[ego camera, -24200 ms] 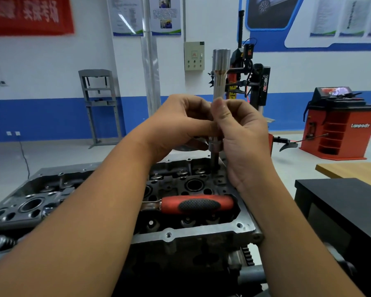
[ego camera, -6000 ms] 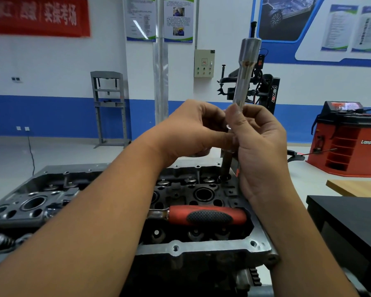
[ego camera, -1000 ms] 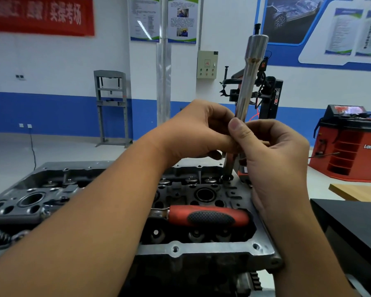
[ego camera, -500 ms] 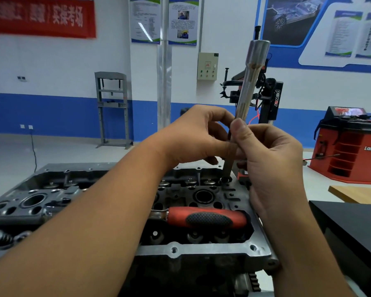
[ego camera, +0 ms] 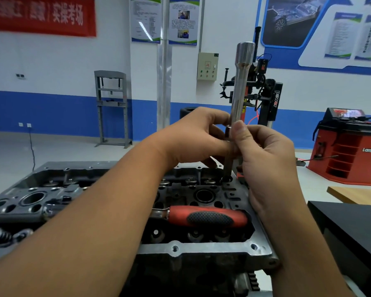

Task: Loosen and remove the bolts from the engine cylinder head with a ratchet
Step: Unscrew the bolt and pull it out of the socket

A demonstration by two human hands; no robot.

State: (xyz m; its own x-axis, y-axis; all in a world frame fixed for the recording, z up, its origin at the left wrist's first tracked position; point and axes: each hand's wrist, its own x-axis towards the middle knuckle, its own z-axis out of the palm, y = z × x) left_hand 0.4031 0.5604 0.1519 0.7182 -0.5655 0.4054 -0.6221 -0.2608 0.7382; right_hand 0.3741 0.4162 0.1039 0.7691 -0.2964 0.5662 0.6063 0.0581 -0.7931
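We're pinching the long socket extension (ego camera: 238, 97) with both hands, left hand (ego camera: 196, 140) and right hand (ego camera: 263, 155), upright over the cylinder head's (ego camera: 201, 248) far right bolt hole; ratchet (ego camera: 206, 217) is lying across the head.

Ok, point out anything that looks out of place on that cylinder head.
The ratchet lies loose across the cylinder head, unattached, while both hands grip the long extension bar standing in a bolt hole.

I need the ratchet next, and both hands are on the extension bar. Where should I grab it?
Take the ratchet by its red handle, around the black textured grip, coming from above. It lies flat across the cylinder head with the handle pointing right; its head is hidden under the left forearm.
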